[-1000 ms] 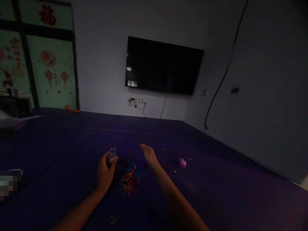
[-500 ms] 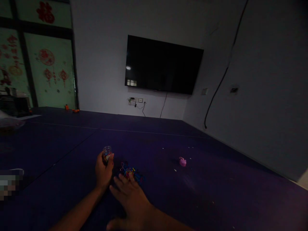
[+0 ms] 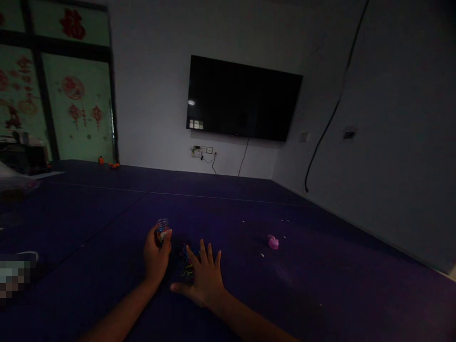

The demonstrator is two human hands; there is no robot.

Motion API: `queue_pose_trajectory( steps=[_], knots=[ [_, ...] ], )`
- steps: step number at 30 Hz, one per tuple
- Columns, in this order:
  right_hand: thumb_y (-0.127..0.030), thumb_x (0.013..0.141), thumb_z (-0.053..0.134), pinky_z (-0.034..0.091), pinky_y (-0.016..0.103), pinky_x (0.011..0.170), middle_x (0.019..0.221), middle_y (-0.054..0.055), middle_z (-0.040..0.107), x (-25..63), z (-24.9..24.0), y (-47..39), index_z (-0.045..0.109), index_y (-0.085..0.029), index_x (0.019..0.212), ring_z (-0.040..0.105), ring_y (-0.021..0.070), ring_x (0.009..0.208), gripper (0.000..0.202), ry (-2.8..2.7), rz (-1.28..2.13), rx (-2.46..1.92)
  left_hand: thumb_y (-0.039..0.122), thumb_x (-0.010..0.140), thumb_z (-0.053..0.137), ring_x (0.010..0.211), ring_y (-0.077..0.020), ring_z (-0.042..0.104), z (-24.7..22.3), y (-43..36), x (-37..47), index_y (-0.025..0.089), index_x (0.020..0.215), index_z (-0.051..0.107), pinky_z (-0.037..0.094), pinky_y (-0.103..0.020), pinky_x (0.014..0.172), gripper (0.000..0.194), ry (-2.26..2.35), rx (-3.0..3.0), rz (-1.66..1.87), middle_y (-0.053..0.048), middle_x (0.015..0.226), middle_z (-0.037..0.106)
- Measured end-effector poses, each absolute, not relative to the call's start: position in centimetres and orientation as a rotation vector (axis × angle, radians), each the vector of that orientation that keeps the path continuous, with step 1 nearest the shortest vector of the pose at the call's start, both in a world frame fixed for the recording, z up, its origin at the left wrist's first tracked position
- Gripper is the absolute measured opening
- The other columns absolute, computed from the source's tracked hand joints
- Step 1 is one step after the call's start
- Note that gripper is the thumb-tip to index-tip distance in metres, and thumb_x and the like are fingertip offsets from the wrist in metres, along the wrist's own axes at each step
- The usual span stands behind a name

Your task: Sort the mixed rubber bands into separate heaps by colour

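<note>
My left hand (image 3: 156, 254) is wrapped round a small clear jar (image 3: 163, 228), its open mouth facing up and colourful bits inside. Just right of it, a small pile of colourful thin pieces (image 3: 187, 270), mostly blue with some green, lies on the dark purple floor mat (image 3: 135, 218). Over the right part of this pile is my right hand (image 3: 206, 280), palm down with its fingers spread and nothing gripped. It covers some of the pieces.
A small pink object (image 3: 273, 242) lies on the mat to the right, with white scraps around it. Orange items (image 3: 114, 166) sit near the door. At the left edge are a clear plastic bag (image 3: 16, 183) and a blurred patch. A television (image 3: 244, 99) hangs on the wall.
My right hand has moved up and right over the pile, its fingers now more widely spread. The pile's visible part has changed shape. My left hand still holds the jar.
</note>
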State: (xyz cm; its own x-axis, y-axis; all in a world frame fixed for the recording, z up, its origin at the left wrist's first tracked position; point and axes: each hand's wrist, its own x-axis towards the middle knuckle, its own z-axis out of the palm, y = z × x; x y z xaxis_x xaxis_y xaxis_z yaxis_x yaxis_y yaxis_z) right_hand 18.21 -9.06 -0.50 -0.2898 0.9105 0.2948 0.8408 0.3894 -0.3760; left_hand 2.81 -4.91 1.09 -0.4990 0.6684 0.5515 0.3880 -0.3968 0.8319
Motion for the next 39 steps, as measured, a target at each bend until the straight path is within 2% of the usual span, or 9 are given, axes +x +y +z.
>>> queue_pose_trajectory(
  steps=[3,6,10,14,20,23,26,31,39],
  knots=[
    [-0.072,0.053,0.066,0.004,0.071,0.098,0.152,0.016,0.009,17.2,-1.2,-8.7,0.023,-0.032,0.144,0.007,0.0474,0.134,0.108,-2.19,0.223,-1.535,0.058,0.076,0.051,0.083,-0.0266,0.062,0.9,-4.8,2.9,0.015,0.106,0.056,0.049,-0.042,0.077,0.053,1.582,1.469,1.992,-0.01,0.091,0.065],
    [-0.07,0.055,0.065,0.007,0.068,0.101,0.152,0.016,0.013,16.3,-0.9,-6.9,0.024,-0.031,0.143,0.008,0.0435,0.136,0.105,-2.247,0.252,-1.513,0.057,0.076,0.051,0.092,-0.0288,0.061,0.8,-4.7,2.9,0.015,0.11,0.055,0.048,-0.044,0.082,0.055,1.597,1.483,1.983,-0.013,0.1,0.064],
    [-0.057,0.072,0.059,0.013,0.063,0.103,0.147,0.011,0.03,15.8,-0.2,-3.8,0.035,-0.032,0.138,0.021,0.0349,0.135,0.075,-2.441,0.286,-1.318,0.056,0.076,0.052,0.096,-0.0296,0.061,0.6,-4.8,2.8,0.015,0.113,0.054,0.048,-0.045,0.084,0.056,1.587,1.503,1.974,-0.014,0.105,0.063],
    [-0.024,0.083,0.053,0.033,0.04,0.101,0.125,0.008,0.057,15.7,-0.3,-2.2,0.062,-0.023,0.113,0.046,0.0217,0.121,0.032,-2.53,0.322,-0.991,0.057,0.076,0.052,0.089,-0.0286,0.063,0.5,-4.8,2.7,0.015,0.112,0.055,0.05,-0.043,0.08,0.055,1.591,1.528,1.969,-0.012,0.099,0.066],
    [-0.002,0.074,0.044,0.043,0.028,0.083,0.092,0.009,0.065,15.6,-1.3,-1.9,0.068,-0.017,0.08,0.058,0.0184,0.092,0.028,-2.195,0.456,-1.137,0.056,0.077,0.053,0.089,-0.0273,0.064,0.4,-4.9,3.1,0.016,0.107,0.058,0.05,-0.041,0.08,0.05,1.59,1.694,1.903,-0.011,0.098,0.066],
    [-0.005,0.075,0.046,0.044,0.027,0.074,0.083,0.009,0.066,15.7,-1.5,-1.4,0.065,-0.016,0.073,0.06,0.018,0.08,0.022,-1.916,0.581,-1.219,0.052,0.079,0.053,0.089,-0.0262,0.063,0.2,-4.9,3.3,0.018,0.105,0.059,0.05,-0.041,0.08,0.044,1.581,1.876,1.879,-0.01,0.098,0.067],
    [-0.021,0.087,0.038,0.044,0.026,0.061,0.068,0.006,0.063,16.1,-1.0,-0.4,0.059,-0.017,0.068,0.058,0.0159,0.065,0.029,-1.747,0.595,-1.256,0.049,0.08,0.054,0.085,-0.0249,0.063,-0.1,-4.9,3.3,0.02,0.105,0.06,0.049,-0.04,0.078,0.039,1.558,2.118,1.83,-0.009,0.095,0.068],
    [-0.056,0.085,0.038,0.03,0.02,0.036,0.043,-0.006,0.039,16.7,1.2,1.4,0.039,-0.022,0.059,0.037,0.0099,0.037,0.043,-0.88,1.084,-0.873,0.043,0.081,0.055,0.079,-0.0233,0.062,-0.6,-4.8,3.5,0.022,0.108,0.061,0.046,-0.036,0.073,0.035,1.576,2.503,1.676,-0.007,0.086,0.068],
    [-0.06,0.084,0.037,0.028,0.02,0.037,0.044,-0.008,0.027,16.7,3.1,1.7,0.026,-0.023,0.057,0.026,0.0079,0.035,0.047,-0.708,1.216,-0.66,0.039,0.083,0.051,0.078,-0.0238,0.058,-0.7,-5.4,3.8,0.023,0.114,0.062,0.042,-0.035,0.068,0.036,1.62,2.773,1.458,-0.007,0.081,0.068]
  ],
)
